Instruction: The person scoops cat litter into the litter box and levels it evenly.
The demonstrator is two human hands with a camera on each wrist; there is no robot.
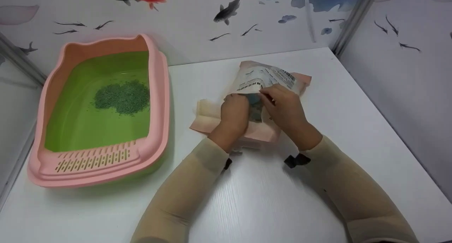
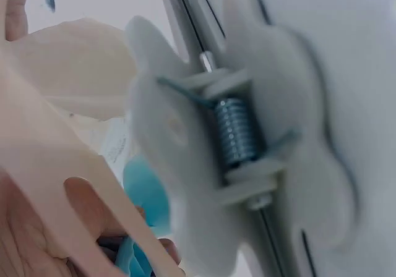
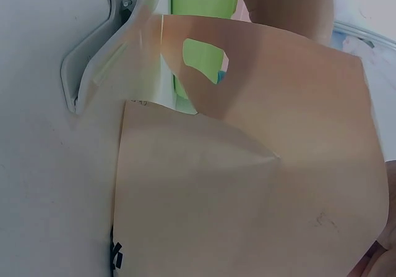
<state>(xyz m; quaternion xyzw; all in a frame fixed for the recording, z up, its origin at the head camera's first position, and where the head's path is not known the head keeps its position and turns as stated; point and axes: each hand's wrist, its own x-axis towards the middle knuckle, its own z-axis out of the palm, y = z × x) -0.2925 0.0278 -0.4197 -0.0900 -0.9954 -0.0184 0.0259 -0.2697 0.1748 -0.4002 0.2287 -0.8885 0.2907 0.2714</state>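
Note:
A pale pink and cream bag [image 1: 259, 135] with a white barcoded label [image 1: 270, 75] lies on the table, its mouth towards the person. My left hand [image 1: 235, 110] is at the mouth, its fingers partly hidden by the bag. The left wrist view shows those fingers curled round a blue, rounded piece [image 2: 133, 258], beside another blue curved surface [image 2: 145, 190]. With thumb and fingertips my right hand [image 1: 287, 107] pinches the upper edge of the opening. A white clip [image 2: 241, 147] with a metal spring fills much of the left wrist view.
A pink and green litter box [image 1: 160, 105] stands left of the bag, with a pile of green litter pellets [image 1: 123, 98] on its floor and a slotted grate [image 1: 93, 160] at its front. Printed panels [image 1: 194, 31] wall the white table [image 1: 254, 197] at the back and sides.

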